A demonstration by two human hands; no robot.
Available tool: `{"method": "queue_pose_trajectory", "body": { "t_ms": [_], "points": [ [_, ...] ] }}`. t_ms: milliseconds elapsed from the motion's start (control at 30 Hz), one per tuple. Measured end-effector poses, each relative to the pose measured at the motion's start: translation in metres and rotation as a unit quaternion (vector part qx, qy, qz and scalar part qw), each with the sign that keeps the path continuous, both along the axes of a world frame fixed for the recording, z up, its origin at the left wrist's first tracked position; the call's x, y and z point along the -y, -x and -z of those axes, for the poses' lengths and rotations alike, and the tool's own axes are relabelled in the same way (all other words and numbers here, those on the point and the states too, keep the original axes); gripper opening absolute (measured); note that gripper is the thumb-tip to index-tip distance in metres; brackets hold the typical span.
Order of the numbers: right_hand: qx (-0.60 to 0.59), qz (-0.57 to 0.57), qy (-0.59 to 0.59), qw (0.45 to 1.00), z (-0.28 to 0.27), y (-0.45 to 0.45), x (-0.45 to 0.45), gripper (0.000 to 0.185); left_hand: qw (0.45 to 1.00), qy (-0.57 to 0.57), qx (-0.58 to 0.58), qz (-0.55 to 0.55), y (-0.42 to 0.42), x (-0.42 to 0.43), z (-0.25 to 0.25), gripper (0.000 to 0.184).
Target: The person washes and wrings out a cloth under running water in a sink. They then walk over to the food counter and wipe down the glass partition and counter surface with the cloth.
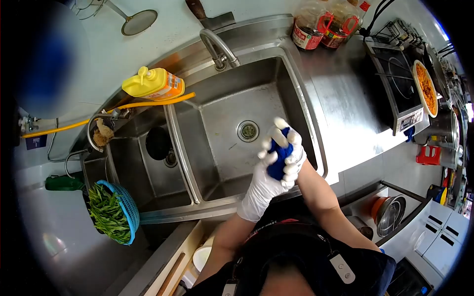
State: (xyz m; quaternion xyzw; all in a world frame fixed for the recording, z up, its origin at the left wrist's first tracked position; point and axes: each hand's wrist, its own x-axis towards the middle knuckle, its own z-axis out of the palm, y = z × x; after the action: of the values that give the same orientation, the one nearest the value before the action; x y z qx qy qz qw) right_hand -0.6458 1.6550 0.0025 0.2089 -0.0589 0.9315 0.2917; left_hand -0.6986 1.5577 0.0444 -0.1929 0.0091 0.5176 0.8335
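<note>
Both of my hands are in thin white gloves, held together over the front right of the large sink basin [202,143]. A crumpled dark blue cloth [277,169] is squeezed between them. My left hand [262,185] grips it from the left, with its glove cuff reaching past the wrist. Wrapped round the cloth from the right is my right hand [295,155]. Some fingers overlap, and part of the cloth is hidden in the palms. Behind the hands lies the sink drain [248,131], and the curved faucet [217,47] stands at the back rim.
A yellow jug [155,83] and a yellow hose [148,104] are at the back left. A blue basket [129,209] of green leaves stands left of the smaller basin [148,185]. Sauce bottles [307,32], an induction cooker [395,84] and a food tray [432,111] are at right.
</note>
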Motion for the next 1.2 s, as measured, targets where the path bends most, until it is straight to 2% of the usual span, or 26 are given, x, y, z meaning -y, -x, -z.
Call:
{"method": "queue_pose_trajectory", "body": {
  "t_ms": [33, 67, 100, 133, 167, 267, 333, 400, 433, 467, 567, 667, 700, 833, 933, 967, 1067, 1167, 1200],
  "points": [
    [-0.037, -0.009, -0.044, 0.998, -0.011, 0.005, -0.008, 0.037, 0.997, -0.067, -0.027, -0.004, -0.002, 0.001, -0.005, 0.044],
    [-0.083, -0.043, -0.102, 0.990, -0.024, 0.006, -0.017, 0.031, 0.996, -0.085, -0.033, 0.012, -0.002, 0.004, -0.010, 0.048],
    [-0.036, -0.028, -0.070, 0.996, -0.052, 0.002, -0.009, 0.025, 0.993, -0.104, -0.040, 0.027, -0.002, 0.007, -0.016, 0.053],
    [-0.001, -0.048, -0.075, 0.996, -0.064, -0.002, -0.009, 0.028, 0.978, -0.199, -0.043, 0.045, 0.003, 0.005, -0.023, 0.056],
    [0.055, -0.060, -0.077, 0.994, -0.074, -0.006, -0.008, 0.034, 0.982, -0.157, -0.089, 0.055, 0.005, 0.008, -0.033, 0.051],
    [0.231, -0.072, -0.112, 0.964, -0.097, -0.015, -0.012, 0.048, 0.951, -0.140, -0.243, 0.133, 0.022, 0.001, -0.034, 0.043],
    [0.327, -0.077, -0.139, 0.932, -0.100, -0.013, -0.014, 0.053, 0.894, -0.109, -0.408, 0.148, 0.027, -0.005, -0.045, 0.025],
    [0.403, -0.086, -0.158, 0.897, -0.098, -0.009, -0.018, 0.055, 0.847, -0.080, -0.503, 0.150, 0.029, -0.007, -0.039, 0.021],
    [0.434, -0.072, -0.150, 0.885, -0.095, -0.004, -0.017, 0.049, 0.807, -0.045, -0.564, 0.172, 0.028, -0.009, -0.035, 0.017],
    [0.463, -0.053, -0.148, 0.872, -0.089, -0.001, -0.017, 0.048, 0.737, -0.032, -0.652, 0.174, 0.025, -0.012, -0.021, 0.015],
    [0.543, 0.005, -0.130, 0.829, -0.062, 0.010, -0.013, 0.041, 0.644, -0.051, -0.760, 0.075, 0.022, -0.016, 0.014, 0.012],
    [0.587, 0.061, -0.139, 0.795, -0.028, 0.018, -0.012, 0.039, 0.568, -0.043, -0.822, 0.003, 0.019, -0.014, 0.041, 0.018],
    [0.604, 0.074, -0.145, 0.780, -0.026, 0.019, -0.012, 0.038, 0.501, -0.009, -0.862, 0.081, 0.020, -0.010, 0.088, 0.024],
    [0.688, 0.116, -0.117, 0.707, 0.011, 0.029, -0.011, 0.037, 0.360, 0.007, -0.921, 0.148, 0.022, -0.019, 0.110, 0.025],
    [0.725, 0.138, -0.072, 0.670, 0.048, 0.033, -0.011, 0.038, 0.349, 0.002, -0.936, 0.055, 0.019, -0.019, 0.146, 0.024],
    [0.730, 0.126, -0.043, 0.670, 0.054, 0.033, -0.011, 0.040, 0.321, -0.002, -0.941, 0.110, 0.019, -0.018, 0.152, 0.021],
    [0.779, 0.175, -0.062, 0.599, 0.104, 0.034, -0.010, 0.040, 0.288, -0.011, -0.947, 0.139, 0.019, -0.018, 0.150, 0.025],
    [0.789, 0.153, 0.045, 0.593, 0.124, 0.034, -0.010, 0.040, 0.266, -0.029, -0.943, 0.198, 0.021, -0.023, 0.166, 0.027],
    [0.792, 0.115, 0.063, 0.596, 0.125, 0.032, -0.013, 0.041, 0.284, -0.034, -0.939, 0.191, 0.020, -0.023, 0.169, 0.026]
  ]
}}
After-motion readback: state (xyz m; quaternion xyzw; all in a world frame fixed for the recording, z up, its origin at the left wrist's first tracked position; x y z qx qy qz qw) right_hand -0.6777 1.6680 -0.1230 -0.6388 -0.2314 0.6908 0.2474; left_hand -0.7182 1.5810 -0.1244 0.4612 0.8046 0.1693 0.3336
